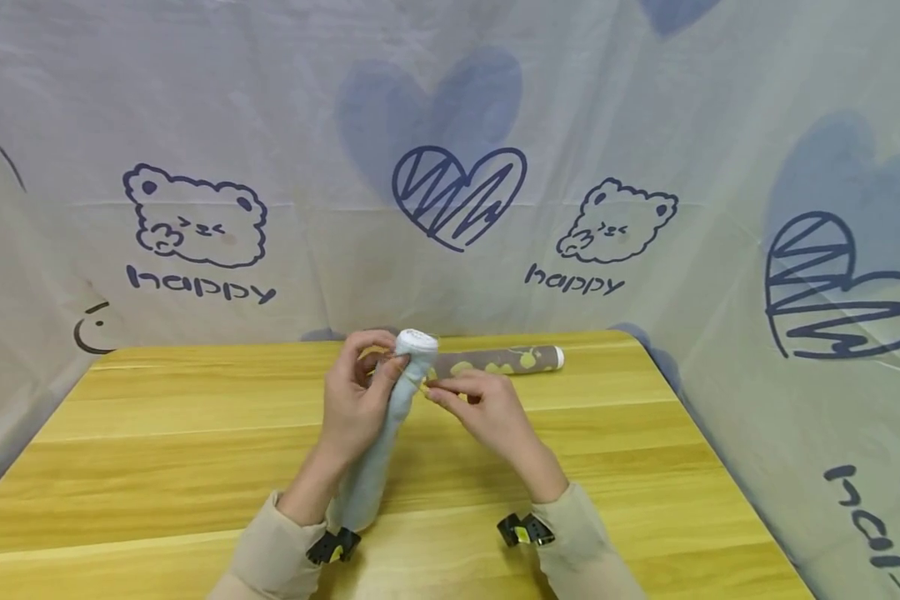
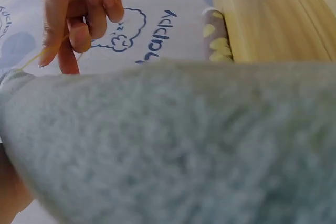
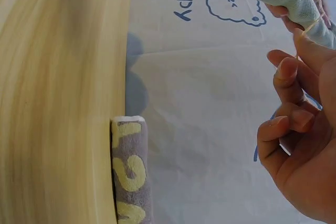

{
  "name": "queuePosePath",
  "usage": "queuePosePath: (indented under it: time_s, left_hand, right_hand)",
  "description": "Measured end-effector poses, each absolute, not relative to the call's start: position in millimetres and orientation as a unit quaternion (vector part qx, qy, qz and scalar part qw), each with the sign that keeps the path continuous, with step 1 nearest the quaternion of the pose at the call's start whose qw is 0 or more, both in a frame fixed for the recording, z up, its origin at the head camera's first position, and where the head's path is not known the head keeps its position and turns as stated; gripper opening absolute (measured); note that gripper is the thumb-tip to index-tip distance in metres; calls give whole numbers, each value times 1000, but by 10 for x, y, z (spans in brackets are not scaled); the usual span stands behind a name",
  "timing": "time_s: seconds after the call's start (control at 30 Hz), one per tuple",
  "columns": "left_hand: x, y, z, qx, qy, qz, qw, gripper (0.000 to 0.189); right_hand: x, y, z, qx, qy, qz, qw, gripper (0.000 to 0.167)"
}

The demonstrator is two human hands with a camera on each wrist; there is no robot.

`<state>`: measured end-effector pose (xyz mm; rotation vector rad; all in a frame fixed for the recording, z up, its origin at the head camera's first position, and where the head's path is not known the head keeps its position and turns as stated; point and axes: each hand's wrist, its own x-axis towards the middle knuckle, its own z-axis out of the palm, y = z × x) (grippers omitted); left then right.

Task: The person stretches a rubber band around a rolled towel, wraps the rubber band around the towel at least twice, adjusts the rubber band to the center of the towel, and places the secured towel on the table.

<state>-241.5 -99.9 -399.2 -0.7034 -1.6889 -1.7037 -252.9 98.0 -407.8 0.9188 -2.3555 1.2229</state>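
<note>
A printed cloth (image 1: 307,100) hangs behind the wood-grained worktop (image 1: 622,467). The left hand (image 1: 356,400) grips the upper end of a pale blue roll (image 1: 378,462), which slants back toward that wrist; the right hand (image 1: 491,412) pinches a thin yellow band (image 2: 31,61) beside it. Just beyond the hands, a grey patterned roll (image 1: 506,360) lies near the far edge; wood reaches well out on either side of them.

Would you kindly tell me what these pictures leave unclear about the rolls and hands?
- Head: the left end of the patterned roll, behind the left hand.
- Left wrist: fine surface detail of the blue roll, blurred close up.
- Right wrist: the patterned roll's lower end, cut off by the bottom edge.
</note>
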Motion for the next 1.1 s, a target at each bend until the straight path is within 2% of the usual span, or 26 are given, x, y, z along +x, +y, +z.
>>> queuePosePath:
  time_s: [0.13, 0.3, 0.53, 0.7, 0.83, 1.03, 1.1]
  left_hand:
    - [-2397, -1030, -3962, -169, -685, -666, 242, 28]
    - [-2410, -1082, -3963, -106, -754, -615, 205, 23]
    - [-2393, -1090, -3940, -141, -766, -619, 102, 29]
    - [-2373, -1112, -3926, -192, -746, -632, 81, 30]
    - [-2372, -1108, -3915, -209, -711, -664, 105, 33]
    - [-2392, -1127, -3886, -182, -653, -706, 208, 29]
    - [-2401, -1174, -3866, -163, -635, -717, 237, 27]
  right_hand:
    - [-2535, 968, -4070, 332, -822, 423, 188, 15]
    - [-2554, 954, -4097, 366, -813, 392, 226, 6]
    - [-2585, 958, -4134, 383, -792, 401, 255, 8]
    - [-2599, 966, -4162, 374, -792, 408, 258, 12]
    - [-2609, 965, -4175, 375, -787, 421, 251, 16]
    - [-2643, 1001, -4213, 396, -765, 455, 228, 10]
    - [-2659, 1039, -4239, 398, -769, 455, 207, 13]
